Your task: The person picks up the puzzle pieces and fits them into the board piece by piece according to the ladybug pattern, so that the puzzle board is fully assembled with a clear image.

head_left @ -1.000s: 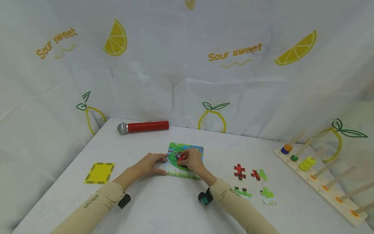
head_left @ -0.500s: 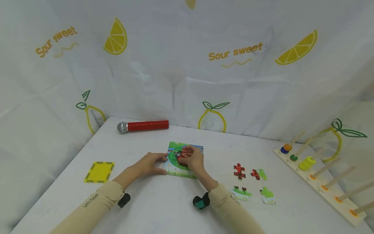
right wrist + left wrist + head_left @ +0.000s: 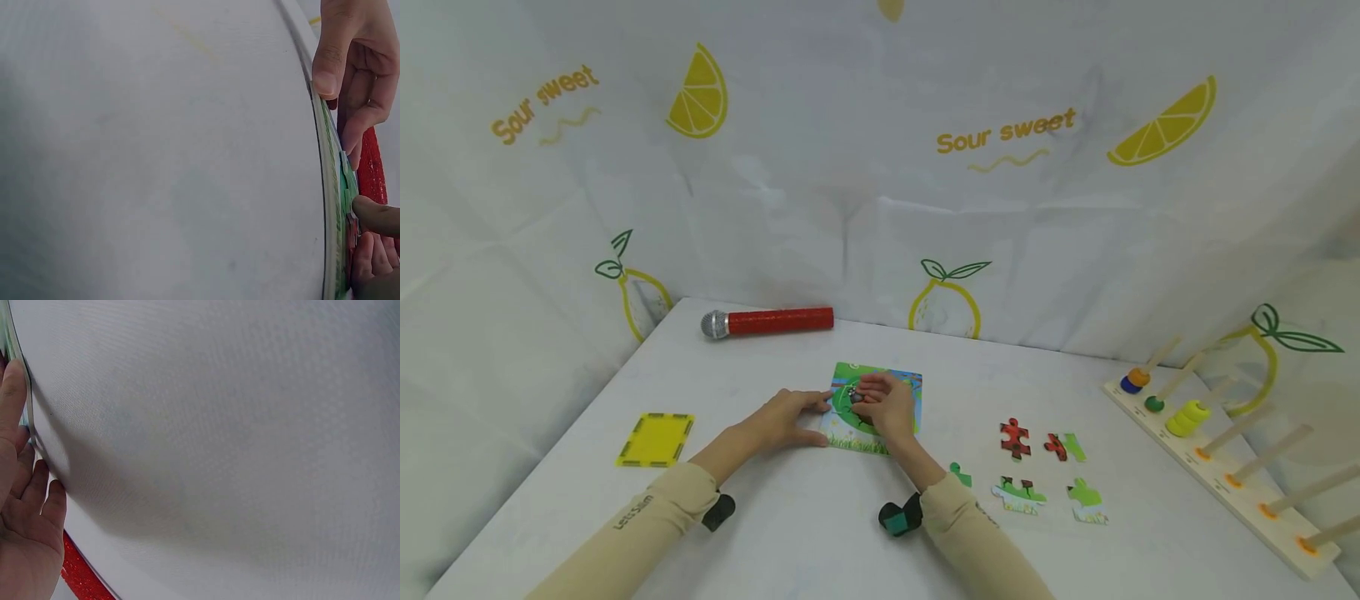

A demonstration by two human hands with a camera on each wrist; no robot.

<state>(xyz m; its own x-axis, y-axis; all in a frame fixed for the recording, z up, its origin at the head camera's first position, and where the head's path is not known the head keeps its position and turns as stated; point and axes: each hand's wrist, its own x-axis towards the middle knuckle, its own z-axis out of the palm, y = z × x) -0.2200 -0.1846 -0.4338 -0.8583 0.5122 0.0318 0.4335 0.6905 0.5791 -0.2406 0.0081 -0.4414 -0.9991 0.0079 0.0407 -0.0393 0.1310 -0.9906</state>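
Observation:
A jigsaw puzzle board [image 3: 850,439] with a green, blue and grassy picture lies flat in the middle of the table. My left hand [image 3: 781,419] rests along its left edge, thumb and index fingertip touching it. Over the board's centre is my right hand [image 3: 891,408], thumb low and fingers extended, partly covering a ladybug picture [image 3: 855,394]. The right wrist view shows the right thumb [image 3: 375,215] right at the pieces set in the board, which stand slightly uneven. Loose jigsaw pieces lie to the right: a red one [image 3: 1015,439], a red-and-green one [image 3: 1066,447] and several green ones [image 3: 1018,496].
A red microphone [image 3: 775,322] lies at the back left. A yellow square frame [image 3: 657,439] is flat on the left. Along the right edge stands a wooden peg rack [image 3: 1225,479] with coloured beads on some pegs. White printed cloth [image 3: 842,208] hangs behind the table [image 3: 805,533].
My right hand let go of a red ladybug piece, its fingers straightening; it shifts slightly left over the board. Its forearm moved left, uncovering another green piece. The left hand stays put.

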